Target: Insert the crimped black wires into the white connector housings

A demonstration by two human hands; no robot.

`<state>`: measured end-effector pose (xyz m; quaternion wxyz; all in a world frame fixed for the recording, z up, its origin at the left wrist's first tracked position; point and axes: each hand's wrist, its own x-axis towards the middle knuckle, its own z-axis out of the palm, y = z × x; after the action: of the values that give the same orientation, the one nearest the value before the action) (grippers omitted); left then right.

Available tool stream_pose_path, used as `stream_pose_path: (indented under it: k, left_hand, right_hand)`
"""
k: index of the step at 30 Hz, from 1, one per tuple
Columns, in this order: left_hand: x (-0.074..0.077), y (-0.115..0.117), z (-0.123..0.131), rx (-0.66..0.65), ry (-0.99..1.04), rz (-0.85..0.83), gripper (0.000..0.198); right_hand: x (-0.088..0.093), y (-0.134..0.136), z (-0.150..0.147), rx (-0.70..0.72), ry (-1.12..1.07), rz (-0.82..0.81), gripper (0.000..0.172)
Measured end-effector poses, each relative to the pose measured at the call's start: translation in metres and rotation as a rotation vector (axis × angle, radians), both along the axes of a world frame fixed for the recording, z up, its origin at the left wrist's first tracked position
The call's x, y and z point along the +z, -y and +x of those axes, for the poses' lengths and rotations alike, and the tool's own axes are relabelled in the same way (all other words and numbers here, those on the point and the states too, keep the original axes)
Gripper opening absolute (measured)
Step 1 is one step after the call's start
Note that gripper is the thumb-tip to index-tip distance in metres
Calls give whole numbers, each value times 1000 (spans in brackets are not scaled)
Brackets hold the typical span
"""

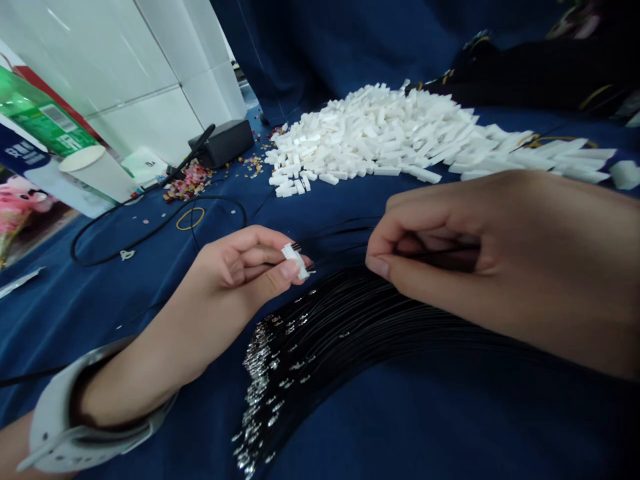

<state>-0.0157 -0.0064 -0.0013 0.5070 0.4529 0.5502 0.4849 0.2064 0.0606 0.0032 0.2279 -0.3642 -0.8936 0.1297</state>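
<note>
Head cam: looking down at both hands working over a navy blue cloth (150, 320), and wow, that's a lot of parts.

Left hand (240, 267): clenched, thumb and fingers pinching a small white plastic connector housing (295, 260). Wrapped around that wrist is a wide off-white strap (65, 427).

Connector spot: held up between both hands, right at the left hand's fingertips, with thin dark wire ends showing beside it.

Right hand (440, 253): curled into a pinch on a thin black wire, though the fingers hide most of the grip.

Wires: a wide fanned bundle of thin black wires (350, 333) lies on the cloth under both hands, with shiny silver metal crimp terminals (257, 393) bunched at the ends toward the lower left.

Behind the hands: a huge heap of white plastic connector housings (370, 137), spreading out to the right.

Left side stuff: a white paper cup (97, 172) on its side, a black plastic box (223, 142), a loop of black cable (150, 230), a thin yellow rubber band (190, 218) and a scatter of colourful small bits (187, 181).

Background: white tiled wall (135, 80), with dark patterned fabric (520, 80) at the top right.
</note>
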Motion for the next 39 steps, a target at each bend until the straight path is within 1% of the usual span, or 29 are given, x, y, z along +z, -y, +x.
stream_pose_path:
  k: [4, 5, 7, 9, 10, 12, 14, 18, 23, 24, 28, 30, 34, 37, 39]
  left_hand:
    - [1, 1, 0, 3, -14, 3, 13]
    - [0, 1, -1, 4, -19, 5, 13]
    - [-1, 1, -1, 5, -35, 15, 12]
    - [-2, 1, -2, -5, -49, 29, 11]
    - [-3, 1, -2, -10, -52, 33, 11]
    - [-3, 0, -2, -16, -56, 34, 11]
    - [-3, 0, -3, -7, -66, 26, 11]
    - [-3, -1, -3, 5, -77, 25, 12]
    - [-4, 0, -4, -23, -65, 18, 13]
    - [-4, 0, -4, -28, -58, 22, 13]
    - [-3, 0, -3, -27, -51, 26, 11]
    - [-2, 0, 0, -33, -65, 29, 12]
    - [1, 2, 6, -70, -103, 47, 16]
    - [2, 5, 9, -86, -142, 44, 15]
    - [2, 7, 10, -89, -167, 44, 13]
  right_hand:
    - [4, 7, -2, 29, -39, -69, 21]
    - [6, 10, -2, 5, -28, -84, 22]
    - [11, 18, -4, -97, 24, -95, 24]
    - [14, 23, -6, -175, 60, -65, 21]
    - [15, 23, -7, -175, 62, -48, 20]
    - [14, 21, -8, -96, 28, -29, 18]
    - [13, 18, -9, -70, 0, -24, 18]
    - [9, 15, -8, -169, 33, -18, 18]
    - [4, 11, -1, -15, -14, -33, 19]
    - [4, 11, -1, -17, -10, -38, 19]
    - [7, 13, -5, -106, 21, -77, 21]
    - [6, 11, -8, -43, -20, -76, 21]
    - [-5, 6, -11, 176, -92, -18, 16]
    - [-14, 8, -12, 273, -70, 45, 23]
    - [-17, 10, -11, 306, -51, 80, 26]
